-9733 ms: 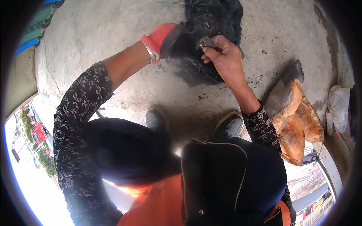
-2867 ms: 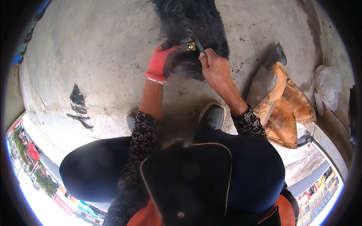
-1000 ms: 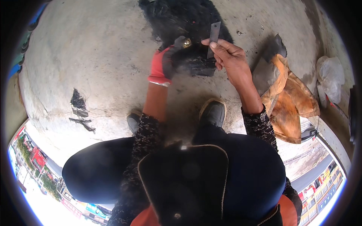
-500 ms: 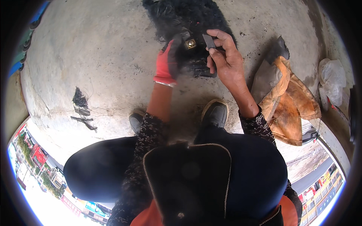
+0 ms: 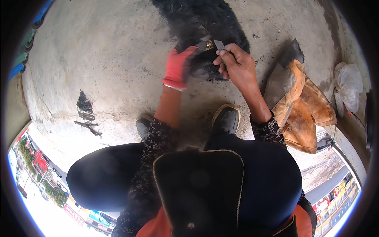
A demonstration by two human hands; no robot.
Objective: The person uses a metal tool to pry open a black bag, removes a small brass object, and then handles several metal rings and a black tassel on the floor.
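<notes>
A black furry piece (image 5: 205,19), shaggy on top and smoother and darker along its lower end, lies on the rough grey concrete floor (image 5: 102,59), ahead of the person's feet. Set against that black is a small, shiny, brass-coloured metal fitting (image 5: 209,45), just beside the glove of the left hand (image 5: 181,65). This glove is red knit over the back, with a pale cuff and dark coated fingers that sink into the black of the fur; whether those fingers are together or apart I cannot tell. The right hand (image 5: 240,65), bare, has its thumb and forefinger clamped on a flat grey blade (image 5: 218,44), thin and straight-edged, which points up toward the fitting; the other fingers are curled. Counted, there is one furry piece, one fitting, one blade and one glove. Two dark shoes (image 5: 227,120) with pale edging stand on the floor. To the left lie at least three black scraps (image 5: 84,102), one of them frayed and stringy, another a narrow strip. To the right are one crumpled orange-brown cloth (image 5: 306,112), stained and stiff-looking, and one wrinkled clear plastic bag (image 5: 349,83).
</notes>
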